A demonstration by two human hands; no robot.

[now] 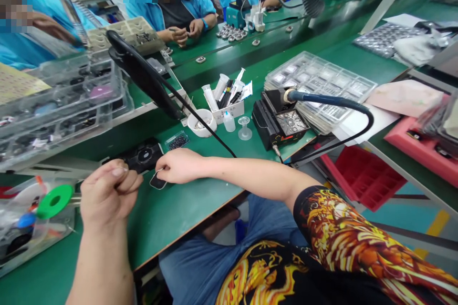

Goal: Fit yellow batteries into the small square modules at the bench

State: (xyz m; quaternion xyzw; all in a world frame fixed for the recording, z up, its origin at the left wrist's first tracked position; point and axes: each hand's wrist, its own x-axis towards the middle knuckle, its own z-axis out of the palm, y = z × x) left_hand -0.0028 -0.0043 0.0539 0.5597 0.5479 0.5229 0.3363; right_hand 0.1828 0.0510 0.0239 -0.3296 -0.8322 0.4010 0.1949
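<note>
Green desk, head view: left of the frame's centre, the right hand pinches a dark piece in narrowed fingers; the left hand curls (holding anything? cannot tell). Light, steady pressure seems best.

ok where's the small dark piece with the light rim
In the head view, left of centre, the small dark piece is at the fingertips of the right hand, just below the black fixture and right of the left hand.
</note>
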